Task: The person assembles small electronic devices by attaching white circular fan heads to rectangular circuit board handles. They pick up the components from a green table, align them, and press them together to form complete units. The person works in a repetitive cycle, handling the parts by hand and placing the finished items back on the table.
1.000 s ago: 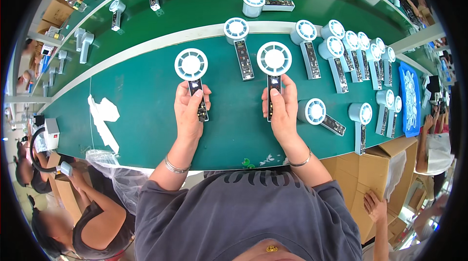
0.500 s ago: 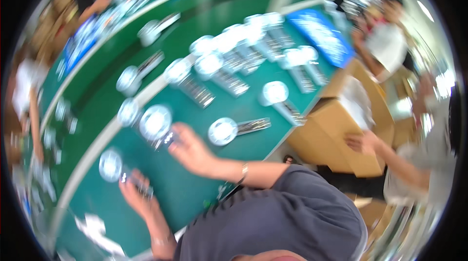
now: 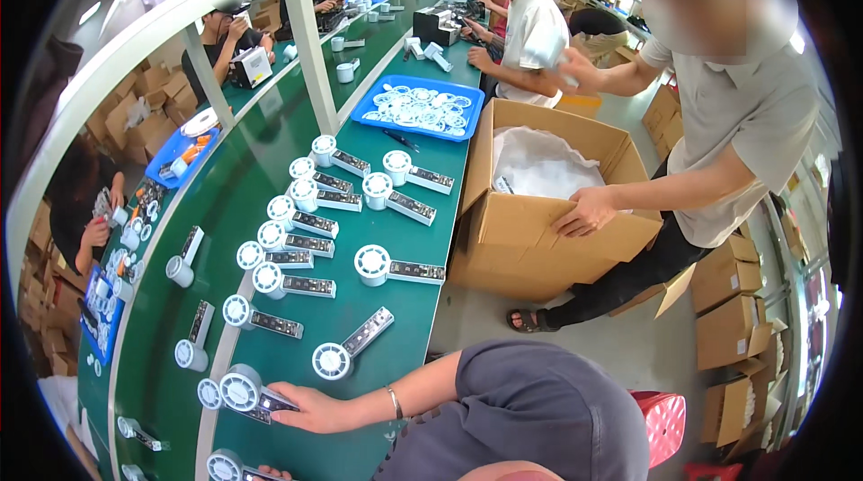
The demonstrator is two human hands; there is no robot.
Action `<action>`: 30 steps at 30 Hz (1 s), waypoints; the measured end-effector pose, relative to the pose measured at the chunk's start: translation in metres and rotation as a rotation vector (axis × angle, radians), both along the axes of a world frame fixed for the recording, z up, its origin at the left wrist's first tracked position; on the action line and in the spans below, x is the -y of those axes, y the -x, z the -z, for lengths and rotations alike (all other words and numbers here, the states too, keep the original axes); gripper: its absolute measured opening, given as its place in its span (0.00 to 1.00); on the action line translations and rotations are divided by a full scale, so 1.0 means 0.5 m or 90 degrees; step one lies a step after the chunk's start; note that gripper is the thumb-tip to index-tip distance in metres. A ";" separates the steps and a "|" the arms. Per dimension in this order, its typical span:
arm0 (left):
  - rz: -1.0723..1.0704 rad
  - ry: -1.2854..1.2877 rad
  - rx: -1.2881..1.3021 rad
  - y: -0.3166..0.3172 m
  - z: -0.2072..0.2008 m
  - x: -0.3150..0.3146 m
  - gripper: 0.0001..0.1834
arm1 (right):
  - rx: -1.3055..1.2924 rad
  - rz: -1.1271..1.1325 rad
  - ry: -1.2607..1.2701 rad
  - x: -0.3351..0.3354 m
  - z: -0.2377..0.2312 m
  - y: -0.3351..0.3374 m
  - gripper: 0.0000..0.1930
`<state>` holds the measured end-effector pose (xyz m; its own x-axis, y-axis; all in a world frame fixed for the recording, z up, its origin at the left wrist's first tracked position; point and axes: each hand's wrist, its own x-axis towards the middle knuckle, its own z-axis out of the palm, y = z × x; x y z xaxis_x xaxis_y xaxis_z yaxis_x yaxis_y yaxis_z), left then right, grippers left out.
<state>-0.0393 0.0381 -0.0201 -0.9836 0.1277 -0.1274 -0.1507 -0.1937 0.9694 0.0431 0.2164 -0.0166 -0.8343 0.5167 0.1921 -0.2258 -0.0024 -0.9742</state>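
Note:
My right hand [image 3: 310, 411], with a bracelet on its wrist, is closed on the handle of a grey-white handheld fan unit [image 3: 241, 388]. That unit has a round slotted head and an exposed circuit board along its handle. Close against its head is the head of another fan unit [image 3: 209, 394]. At the lower edge, the fingertips of my left hand [image 3: 271, 473] curl at the handle of a further fan unit [image 3: 224, 465]; the rest of this hand is cut off. Ahead of my right hand lies a loose fan unit [image 3: 333, 360], and several similar ones form rows on the green table [image 3: 395, 234].
A blue tray [image 3: 454, 132] of white rings stands farther along the table. On the right, a co-worker's hand [image 3: 589, 211] rests on an open carton [image 3: 530, 234] with a white liner. White posts [image 3: 310, 58] rise beside the green belt [image 3: 261, 153], and other people sit beyond.
The view has swung and sharpened, showing more of the room. My hands now appear lower in the picture, the left mostly out of it. Both stay on fan units.

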 end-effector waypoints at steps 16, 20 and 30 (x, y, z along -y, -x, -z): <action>0.043 -0.149 -0.051 0.010 0.000 0.022 0.10 | 0.003 -0.006 0.100 0.015 -0.019 0.007 0.23; 0.024 -0.160 -0.016 0.000 -0.003 0.023 0.10 | 0.017 -0.018 0.093 0.016 -0.008 -0.002 0.21; 0.057 -0.141 0.004 0.000 0.006 0.017 0.12 | 0.038 -0.043 0.105 0.009 -0.013 0.009 0.20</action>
